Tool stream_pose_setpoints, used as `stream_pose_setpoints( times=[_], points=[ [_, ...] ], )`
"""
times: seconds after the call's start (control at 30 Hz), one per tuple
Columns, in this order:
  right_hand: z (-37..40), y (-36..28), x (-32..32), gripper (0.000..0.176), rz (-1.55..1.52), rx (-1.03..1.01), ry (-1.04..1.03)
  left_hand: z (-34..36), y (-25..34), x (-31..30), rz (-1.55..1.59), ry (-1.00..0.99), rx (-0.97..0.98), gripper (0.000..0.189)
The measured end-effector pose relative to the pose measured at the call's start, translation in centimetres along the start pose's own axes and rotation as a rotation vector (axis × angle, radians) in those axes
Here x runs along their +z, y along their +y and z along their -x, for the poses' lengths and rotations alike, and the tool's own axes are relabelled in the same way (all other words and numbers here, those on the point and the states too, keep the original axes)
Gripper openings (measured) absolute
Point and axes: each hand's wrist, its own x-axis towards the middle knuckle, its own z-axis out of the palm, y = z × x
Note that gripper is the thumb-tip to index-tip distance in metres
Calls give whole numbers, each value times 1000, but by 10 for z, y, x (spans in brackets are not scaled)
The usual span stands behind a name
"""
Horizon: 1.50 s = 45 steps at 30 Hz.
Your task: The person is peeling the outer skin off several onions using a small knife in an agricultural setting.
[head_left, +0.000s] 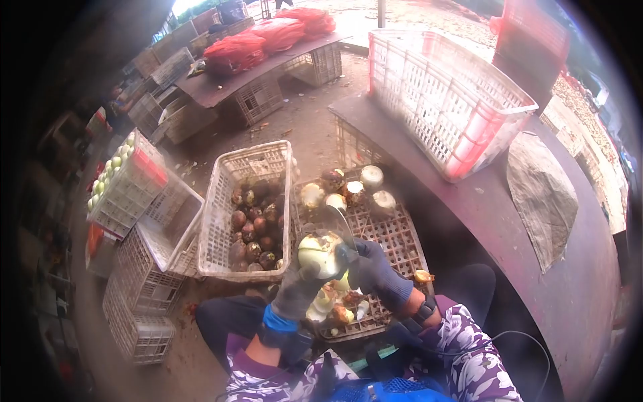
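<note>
In my gloved left hand [298, 291] sits a pale, peeled bulb that looks like an onion [320, 251], its surface partly brown. My gloved right hand [378, 268] is closed at the knife; the wide blade [343, 226] stands up against the far side of the bulb, and the handle is hidden in the fingers. Below both hands lies an upturned plastic crate [392, 231]. Several pale trimmed bulbs [372, 176] rest on its far end, and peel scraps [343, 315] lie on the near part.
A white crate [290, 201] of dark reddish-brown bulbs [254, 224] stands left of the upturned one. Stacked crates [144, 285] fill the far left, one holding pale green bulbs [110, 171]. At right, a tabletop [469, 201] bears a large crate [435, 100]. Red mesh bags [268, 37] lie behind.
</note>
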Motion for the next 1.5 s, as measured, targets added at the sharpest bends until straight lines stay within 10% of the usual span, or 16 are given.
stream_pose_setpoints(
  times=[0.43,1.5],
  points=[
    [5,-16,-5,62,411,-290,-134,3,10,6,-546,120,85,97],
    [0,17,-14,43,843,-392,-257,13,7,-1,-894,91,-47,80]
  ],
)
